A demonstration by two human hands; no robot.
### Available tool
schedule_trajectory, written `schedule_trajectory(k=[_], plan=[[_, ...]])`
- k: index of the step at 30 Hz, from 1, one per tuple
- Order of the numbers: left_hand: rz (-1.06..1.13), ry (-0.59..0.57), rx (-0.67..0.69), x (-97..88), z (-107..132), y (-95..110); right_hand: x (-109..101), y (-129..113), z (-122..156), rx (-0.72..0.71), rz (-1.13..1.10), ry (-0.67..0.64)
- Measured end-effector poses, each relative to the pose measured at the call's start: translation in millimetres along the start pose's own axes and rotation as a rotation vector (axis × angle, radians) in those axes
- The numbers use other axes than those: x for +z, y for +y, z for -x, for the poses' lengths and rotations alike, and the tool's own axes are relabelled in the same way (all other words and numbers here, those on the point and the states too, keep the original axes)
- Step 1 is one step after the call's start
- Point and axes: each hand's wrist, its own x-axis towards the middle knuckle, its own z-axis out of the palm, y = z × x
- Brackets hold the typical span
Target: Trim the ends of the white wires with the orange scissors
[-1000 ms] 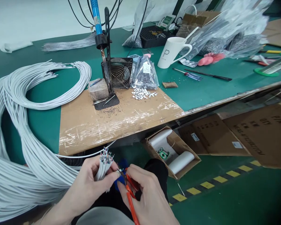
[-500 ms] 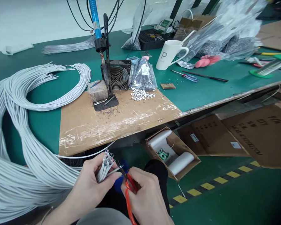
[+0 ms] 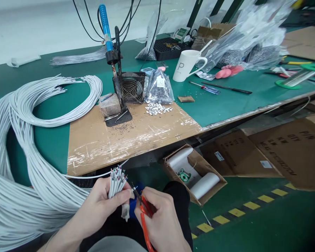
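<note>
Below the bench edge, my left hand [image 3: 105, 204] is closed round a bundle of white cables [image 3: 116, 180] whose stripped coloured ends point upward. One cable end is pinched out toward the right between my thumb and finger. My right hand [image 3: 161, 218] grips red-handled cutters [image 3: 144, 213], their tip touching that single cable end. The cables run left into a big white coil [image 3: 23, 168] hanging off the green table.
A cardboard sheet [image 3: 126, 134] covers the bench front, with a soldering iron stand [image 3: 115, 70], a small fan [image 3: 130, 89], a bag and a pile of small metal parts [image 3: 157, 107]. A white mug [image 3: 186, 64] stands further back. An open box with white rolls [image 3: 195, 173] sits on the floor.
The view has tilted down slightly. My hands stay together; the separated cable end has been drawn closer to the cutter tip, and a short white piece now hangs below my left fingers.
</note>
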Motion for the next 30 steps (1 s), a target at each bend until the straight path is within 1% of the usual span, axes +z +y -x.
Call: schedule_trajectory(k=[2,6,9,11,15,17,19,23,27,30], plan=[[0.047,-0.016,-0.031,-2.8,-1.8,-1.1,2.7,1.3,0.5,-0.023,-0.016,0.011],[0.134,-0.091,-0.077,-8.5,-6.2,2.3,8.4,5.1,1.4,-0.089,-0.017,0.038],[0.137,-0.096,-0.112,-10.2,-6.9,6.4,12.5,6.0,1.2,-0.147,0.003,0.095],[0.089,-0.058,-0.079,-8.8,-5.6,6.7,13.8,4.3,0.9,-0.143,0.023,0.121],[-0.072,0.107,0.066,-1.3,-0.7,1.8,9.6,-2.8,-0.7,-0.076,0.059,0.116],[-0.114,0.148,0.118,1.9,0.9,-0.5,5.3,-6.0,-1.8,-0.045,0.089,0.108],[-0.104,0.117,0.118,2.8,0.7,-1.2,1.9,-7.7,-2.4,-0.03,0.117,0.096],[0.059,-0.002,-0.001,-3.2,-4.9,1.1,3.3,-5.0,-2.3,-0.041,0.084,0.054],[0.185,-0.124,-0.07,-11.4,-9.5,4.9,8.8,2.3,-3.4,-0.095,0.013,0.051],[0.186,-0.135,-0.086,-12.8,-9.6,7.3,11.4,6.4,-4.2,-0.132,-0.054,0.098]])
